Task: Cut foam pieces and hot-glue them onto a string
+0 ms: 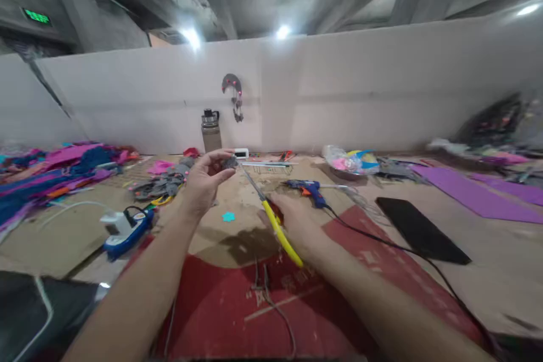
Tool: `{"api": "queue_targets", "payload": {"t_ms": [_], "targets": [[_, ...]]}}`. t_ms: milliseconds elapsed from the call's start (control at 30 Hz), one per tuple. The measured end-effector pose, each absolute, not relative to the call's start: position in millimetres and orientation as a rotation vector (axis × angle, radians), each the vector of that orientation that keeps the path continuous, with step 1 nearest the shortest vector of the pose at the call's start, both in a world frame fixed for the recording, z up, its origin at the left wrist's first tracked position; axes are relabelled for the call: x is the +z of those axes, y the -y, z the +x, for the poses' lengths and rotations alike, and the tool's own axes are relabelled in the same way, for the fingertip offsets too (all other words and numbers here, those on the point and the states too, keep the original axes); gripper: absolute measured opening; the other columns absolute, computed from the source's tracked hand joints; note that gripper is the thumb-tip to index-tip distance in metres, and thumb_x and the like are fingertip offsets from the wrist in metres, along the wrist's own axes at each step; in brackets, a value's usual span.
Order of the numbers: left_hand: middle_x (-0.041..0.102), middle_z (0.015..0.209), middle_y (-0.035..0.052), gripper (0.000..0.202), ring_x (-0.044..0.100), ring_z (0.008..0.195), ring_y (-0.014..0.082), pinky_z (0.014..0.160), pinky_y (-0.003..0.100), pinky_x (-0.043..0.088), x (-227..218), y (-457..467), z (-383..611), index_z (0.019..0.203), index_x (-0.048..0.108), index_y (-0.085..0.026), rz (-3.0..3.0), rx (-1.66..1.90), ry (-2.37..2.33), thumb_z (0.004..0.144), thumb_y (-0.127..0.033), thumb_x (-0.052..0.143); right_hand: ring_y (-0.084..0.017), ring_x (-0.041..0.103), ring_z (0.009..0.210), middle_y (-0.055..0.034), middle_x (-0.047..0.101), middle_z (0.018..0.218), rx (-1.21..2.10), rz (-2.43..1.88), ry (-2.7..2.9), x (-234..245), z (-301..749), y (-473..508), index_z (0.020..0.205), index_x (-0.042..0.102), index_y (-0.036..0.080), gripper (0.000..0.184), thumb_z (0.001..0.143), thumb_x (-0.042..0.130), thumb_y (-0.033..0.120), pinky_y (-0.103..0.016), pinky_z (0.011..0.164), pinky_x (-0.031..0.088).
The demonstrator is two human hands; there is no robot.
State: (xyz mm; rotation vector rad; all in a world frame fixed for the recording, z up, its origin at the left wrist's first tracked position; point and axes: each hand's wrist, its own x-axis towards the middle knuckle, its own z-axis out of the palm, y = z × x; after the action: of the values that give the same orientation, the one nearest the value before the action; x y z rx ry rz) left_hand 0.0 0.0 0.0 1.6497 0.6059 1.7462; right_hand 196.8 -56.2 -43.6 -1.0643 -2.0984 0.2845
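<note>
Head view, facing forward and down; hands [203,181] near, wall [339,90] beyond.

You are handling a tool [282,235] that is showing bright yellow on its handle and metallic grey toward its tip. The small scrap [231,163] you are pinching is reading dark grey. Your board [322,322] is displaying red with pale lettering, beside plain tan. The flower cutout [228,216] is showing solid turquoise. Your glue gun [313,191] is presenting blue with an orange trigger. The slab [419,230] is showing black; the sheet [466,189], plain purple. The crescent ornament [231,80] is showing grey with pinkish-red dots.
</note>
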Motion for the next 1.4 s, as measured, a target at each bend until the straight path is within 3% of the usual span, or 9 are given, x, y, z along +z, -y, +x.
{"api": "queue_targets", "payload": {"t_ms": [1167,1400], "targets": [[0.062,0.11,0.0067,0.03,0.059,0.093,0.0155,0.079,0.026,0.047,1.8,2.6,-1.4,0.089,0.065,-0.018,1.644,1.698,-0.609,0.06,-0.011,0.073,-0.01,0.043,0.058,0.0012,0.051,0.065,0.292,-1.101,2.057,-42.8,196.7,57.4,0.072,0.047,0.019,0.016,0.083,0.047,0.03,-0.021,0.057,0.029],[0.063,0.108,0.0058,0.03,0.06,0.092,0.0139,0.079,0.024,0.048,2.0,4.3,0.7,0.088,0.065,-0.018,1.576,1.685,-0.556,0.06,-0.01,0.073,-0.009,0.043,0.057,0.0026,0.05,0.063,0.352,-1.078,2.022,-43.9,195.3,57.8,0.069,0.046,0.019,0.01,0.077,0.05,0.021,-0.02,0.055,0.029]]}}
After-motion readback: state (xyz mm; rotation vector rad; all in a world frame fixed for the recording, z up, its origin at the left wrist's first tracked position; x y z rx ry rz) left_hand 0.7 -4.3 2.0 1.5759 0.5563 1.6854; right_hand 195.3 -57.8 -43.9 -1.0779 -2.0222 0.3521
